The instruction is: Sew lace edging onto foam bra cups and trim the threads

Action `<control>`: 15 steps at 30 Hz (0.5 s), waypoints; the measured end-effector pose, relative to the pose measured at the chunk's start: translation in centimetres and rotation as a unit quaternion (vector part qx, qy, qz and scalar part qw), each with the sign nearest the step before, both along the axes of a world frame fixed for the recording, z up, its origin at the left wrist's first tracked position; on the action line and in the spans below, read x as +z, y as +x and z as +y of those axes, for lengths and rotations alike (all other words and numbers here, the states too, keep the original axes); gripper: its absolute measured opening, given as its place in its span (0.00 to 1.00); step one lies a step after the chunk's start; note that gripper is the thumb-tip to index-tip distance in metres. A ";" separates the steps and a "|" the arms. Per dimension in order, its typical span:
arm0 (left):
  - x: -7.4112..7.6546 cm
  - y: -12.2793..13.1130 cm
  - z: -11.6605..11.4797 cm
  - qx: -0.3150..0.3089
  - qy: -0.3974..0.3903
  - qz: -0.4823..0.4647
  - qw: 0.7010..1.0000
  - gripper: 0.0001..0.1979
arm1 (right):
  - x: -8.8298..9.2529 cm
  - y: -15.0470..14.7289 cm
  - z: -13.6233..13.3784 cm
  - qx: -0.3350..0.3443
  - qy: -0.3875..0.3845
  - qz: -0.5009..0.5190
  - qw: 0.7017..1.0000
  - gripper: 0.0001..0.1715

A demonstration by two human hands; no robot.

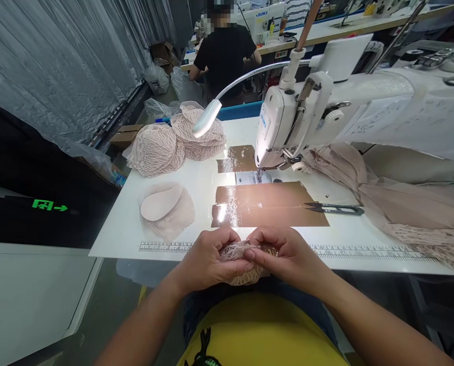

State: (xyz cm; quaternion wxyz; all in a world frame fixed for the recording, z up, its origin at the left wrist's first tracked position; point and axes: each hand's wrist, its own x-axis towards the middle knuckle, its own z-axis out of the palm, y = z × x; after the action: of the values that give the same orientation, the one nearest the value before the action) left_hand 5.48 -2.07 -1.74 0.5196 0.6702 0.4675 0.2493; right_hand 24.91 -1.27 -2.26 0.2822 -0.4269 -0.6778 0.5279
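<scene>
Both my hands are closed on a small pink lace piece (241, 259) at the near edge of the white sewing table (128, 229). My left hand (208, 260) grips its left side and my right hand (284, 254) pinches its right side, fingertips meeting in the middle. Left of my hands lies a smooth pink foam cup (161, 202) on a lace piece (175, 221). Two piles of lace cups (173, 142) stand at the table's far left. The white sewing machine (288, 122) stands beyond my hands.
Black thread snips (335, 208) lie right of the brown tape patches (265, 203). Beige fabric (402, 198) is heaped under the machine arm at right. A gooseneck lamp (207, 118) hangs over the table. A person in black (225, 51) sits at the far bench.
</scene>
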 end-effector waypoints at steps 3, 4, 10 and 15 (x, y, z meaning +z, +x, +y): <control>-0.2 -0.1 0.2 -0.007 -0.043 -0.060 0.997 0.14 | 0.0 0.0 0.0 -0.021 0.038 -0.009 0.999 0.12; -0.2 -0.2 0.3 -0.014 -0.066 -0.088 0.994 0.15 | 0.0 0.0 0.0 -0.027 0.048 -0.008 0.998 0.12; -0.6 -0.5 1.0 -0.041 -0.169 -0.180 0.968 0.15 | -0.1 0.2 0.2 -0.058 0.082 -0.022 0.995 0.12; -1.0 -0.2 1.4 -0.026 -0.148 -0.159 0.976 0.14 | -0.1 0.3 0.2 -0.061 0.082 -0.027 0.994 0.13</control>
State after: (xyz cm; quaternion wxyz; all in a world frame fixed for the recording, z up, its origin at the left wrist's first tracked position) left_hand 5.33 -0.63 -2.70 0.6873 0.5491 0.3934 0.2673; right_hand 25.17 -1.04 -2.41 0.3298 -0.4567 -0.6990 0.4406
